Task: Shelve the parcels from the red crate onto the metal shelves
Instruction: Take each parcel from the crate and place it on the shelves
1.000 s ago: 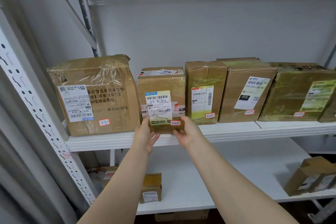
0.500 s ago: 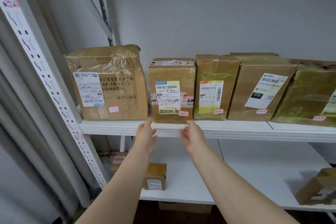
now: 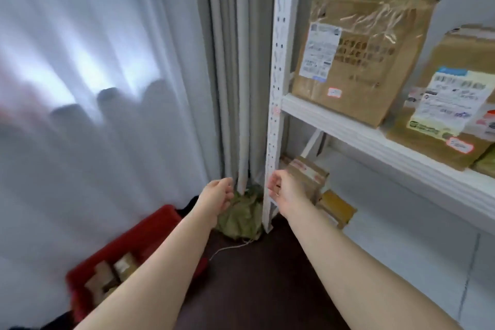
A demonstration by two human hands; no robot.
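The red crate (image 3: 150, 230) sits on the dark floor at near left, beside the curtain (image 3: 107, 115). Small brown parcels (image 3: 107, 276) lie loose inside it, so I'd say there is more to shelve. The left hand (image 3: 217, 195) and right hand (image 3: 284, 190) hang out front between crate and shelving, both empty, fingers loosely curled, likely free for the next pick. To the right, the metal shelves (image 3: 348, 136) hold parcels upright with labels facing out, presumably for reading. A large taped box (image 3: 359, 53) stands beside the upright post (image 3: 278, 61), with a labelled parcel (image 3: 450, 115) near its right. Smaller boxes (image 3: 337, 209) lie on the lower shelf. A crumpled green bag (image 3: 241, 217) lies at the post's foot.
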